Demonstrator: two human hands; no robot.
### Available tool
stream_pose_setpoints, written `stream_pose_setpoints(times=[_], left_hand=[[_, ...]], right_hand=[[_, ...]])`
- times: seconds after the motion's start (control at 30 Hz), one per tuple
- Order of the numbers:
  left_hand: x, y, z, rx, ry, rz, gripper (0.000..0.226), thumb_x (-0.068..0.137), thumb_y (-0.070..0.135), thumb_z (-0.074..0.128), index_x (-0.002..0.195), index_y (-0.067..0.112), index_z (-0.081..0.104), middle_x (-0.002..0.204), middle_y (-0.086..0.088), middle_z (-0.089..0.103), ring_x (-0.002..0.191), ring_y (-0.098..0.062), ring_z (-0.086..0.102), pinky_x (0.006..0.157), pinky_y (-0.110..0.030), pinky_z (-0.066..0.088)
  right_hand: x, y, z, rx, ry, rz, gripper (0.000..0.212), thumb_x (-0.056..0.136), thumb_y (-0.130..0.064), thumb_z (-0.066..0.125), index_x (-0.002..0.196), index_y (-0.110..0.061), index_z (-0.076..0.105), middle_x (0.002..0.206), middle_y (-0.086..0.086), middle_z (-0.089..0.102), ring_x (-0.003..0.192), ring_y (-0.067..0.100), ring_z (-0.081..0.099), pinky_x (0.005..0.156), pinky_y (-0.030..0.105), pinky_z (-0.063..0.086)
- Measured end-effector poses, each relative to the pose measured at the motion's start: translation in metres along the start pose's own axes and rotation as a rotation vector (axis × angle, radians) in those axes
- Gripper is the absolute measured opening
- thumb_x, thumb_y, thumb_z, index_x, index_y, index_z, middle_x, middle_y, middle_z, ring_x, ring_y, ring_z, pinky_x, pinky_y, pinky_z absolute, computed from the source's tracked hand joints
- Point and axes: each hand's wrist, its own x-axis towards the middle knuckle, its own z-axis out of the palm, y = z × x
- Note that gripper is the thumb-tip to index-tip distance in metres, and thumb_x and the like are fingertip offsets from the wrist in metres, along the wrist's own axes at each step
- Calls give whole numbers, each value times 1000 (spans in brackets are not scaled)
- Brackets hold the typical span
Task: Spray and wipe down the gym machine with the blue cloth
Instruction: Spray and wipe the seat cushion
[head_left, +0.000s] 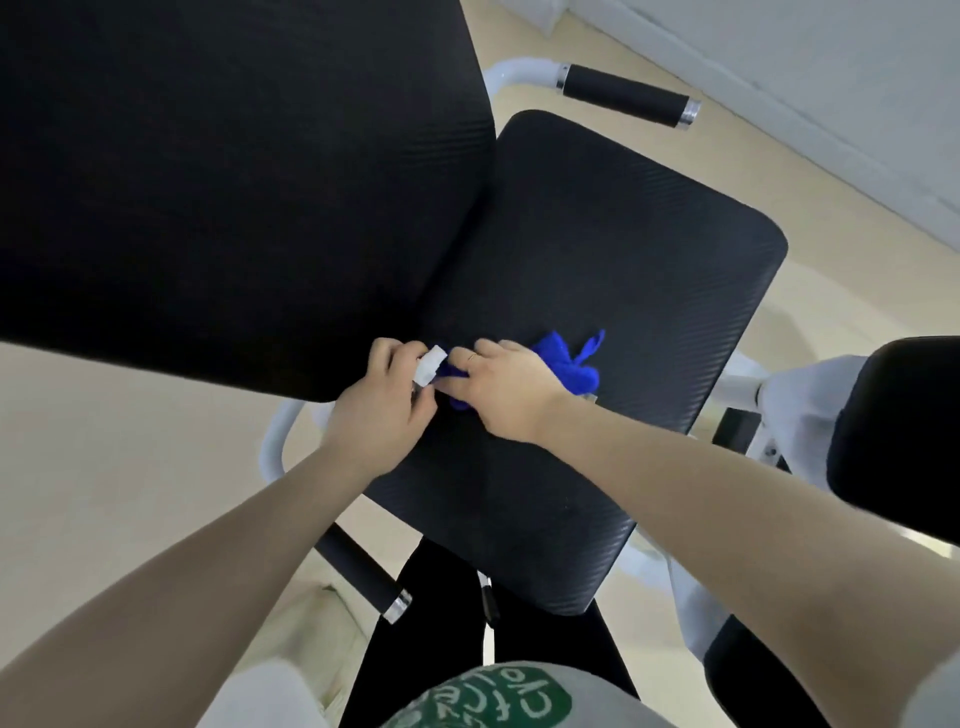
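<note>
The gym machine has a black seat pad (597, 249) and a large black back pad (234, 171). A crumpled blue cloth (569, 364) lies on the seat pad, near the join of the two pads. My right hand (506, 387) rests on the cloth with its fingers curled over it, covering its left part. My left hand (387, 400) grips a small white spray bottle head (430, 365) right beside the right hand; the bottle's body is hidden in the palm.
White frame tubes carry black foam handles at the upper right (626, 96) and lower left (361, 571). Another black pad (898, 436) stands at the right edge. Beige floor surrounds the machine, and a white wall runs along the upper right.
</note>
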Motion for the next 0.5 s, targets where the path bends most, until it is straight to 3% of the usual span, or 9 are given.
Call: stream_pose_setpoints(times=[0.07,0.17,0.23,0.3,0.4,0.5], left_hand=[[-4,-5,-3,18,-3,17,46,92,19,53,135,8,41,127,-11,43,72,-35,60,57,-38,48],[-7,-15,-2,34,-34,45,54,94,22,50,144,20,31,125,-3,42,70,-29,59,59,-38,50],[-10,-19,4,40,-59,73,57,91,25,55,144,22,33,127,-1,42,76,-25,60,62,-34,50],[-12,-18,9,60,-102,72,59,88,30,61,141,20,37,134,1,39,90,-25,60,67,-32,49],[-15,-10,9,88,-223,48,69,83,40,67,140,20,35,149,6,25,106,-22,56,77,-34,49],[-18,-3,6,203,-396,52,76,76,48,70,137,20,33,157,5,-1,101,-19,60,74,-31,49]], right_hand=[[-1,22,-6,-61,39,0,52,94,-20,43,141,-37,33,139,2,36,112,25,43,89,35,38],[-8,82,-23,-3,167,499,48,92,-16,44,135,-37,43,132,8,42,109,34,44,86,40,38],[-15,92,-19,55,258,670,47,90,-13,47,133,-31,48,127,12,45,103,36,47,83,42,40],[-26,65,1,30,304,592,47,81,-12,57,126,-24,56,117,14,53,89,37,53,72,41,45],[-65,-3,40,68,304,299,50,59,-19,76,108,-24,68,95,8,64,64,29,57,56,31,47],[-92,-16,45,16,178,116,54,50,-25,83,102,-31,71,92,4,67,60,23,57,54,26,48]])
